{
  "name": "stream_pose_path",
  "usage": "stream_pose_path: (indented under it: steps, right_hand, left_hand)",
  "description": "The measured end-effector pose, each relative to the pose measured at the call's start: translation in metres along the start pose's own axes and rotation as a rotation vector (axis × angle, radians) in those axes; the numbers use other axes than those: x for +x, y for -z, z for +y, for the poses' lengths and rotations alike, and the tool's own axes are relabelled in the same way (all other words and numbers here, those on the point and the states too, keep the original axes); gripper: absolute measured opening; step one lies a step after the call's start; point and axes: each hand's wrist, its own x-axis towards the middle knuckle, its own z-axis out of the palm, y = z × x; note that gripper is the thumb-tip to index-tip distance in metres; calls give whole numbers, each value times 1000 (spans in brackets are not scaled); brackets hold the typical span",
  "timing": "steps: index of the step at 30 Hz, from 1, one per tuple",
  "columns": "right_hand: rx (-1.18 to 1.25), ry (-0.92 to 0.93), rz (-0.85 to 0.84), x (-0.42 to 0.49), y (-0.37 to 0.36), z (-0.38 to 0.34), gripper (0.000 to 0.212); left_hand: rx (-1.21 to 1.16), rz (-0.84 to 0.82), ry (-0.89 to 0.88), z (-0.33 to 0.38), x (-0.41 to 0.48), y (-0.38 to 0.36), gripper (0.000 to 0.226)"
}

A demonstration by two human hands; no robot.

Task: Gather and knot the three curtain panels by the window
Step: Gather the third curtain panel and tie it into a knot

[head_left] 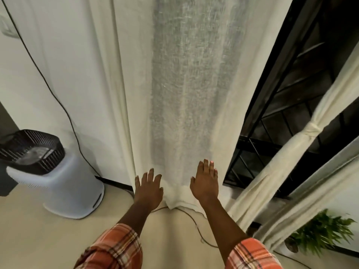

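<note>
Straight ahead, the loose curtain panel [184, 94] hangs full length from the top of the view to the floor, between the wall on the left and the window grille [281, 113] on the right. Both hands are low on it, near the hem: the left hand [148, 188] at its left fold, the right hand [205, 183] toward its right edge. Each has its fingers [150, 174] straight and spread wide, holding nothing. Whether the palms touch the cloth cannot be told.

The step in hand looks like gathering this panel. To do it well, sweep both edges inward into one bundle, take in the left fold too, and grip higher than the hem so enough length is left below for a knot.

To the right, a knotted panel [308, 129] slants across the dark window, apparently finished. Nearer on the right runs another pale strip of curtain [310, 202]; whether it is knotted cannot be told.

A dark cable [58, 98] runs down the left wall, and a cord [192, 220] lies on the floor just by the hem, where it could get caught up in the bundle. An air purifier [64, 187] stands left of the panel, and a green plant [322, 235] sits low on the right.
</note>
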Motion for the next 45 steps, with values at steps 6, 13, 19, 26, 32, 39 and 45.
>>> stream_pose_path:
  steps: [6,13,19,26,32,39,45]
  right_hand:
    - [24,-8,29,63,2,-21,68]
    - [5,4,131,143,38,-33,67]
    - [7,-63,465,214,145,-34,63]
    - [-75,-179,988,252,305,-42,70]
    - [127,-397,1211,255,409,-49,83]
    - [583,-273,1229,247,491,-83,89]
    - [305,-222,1231,247,540,-100,8]
  left_hand:
    - [23,74,-8,-24,65,26,53]
    - [-7,299,-12,-55,147,69,54]
    - [2,644,-121,-69,220,174,62]
    - [-61,1114,-187,-77,277,368,79]
    - [-361,1241,-182,-63,285,499,90]
    - [-695,1217,-153,-46,277,576,90]
    - [-633,1175,-17,-32,262,617,54]
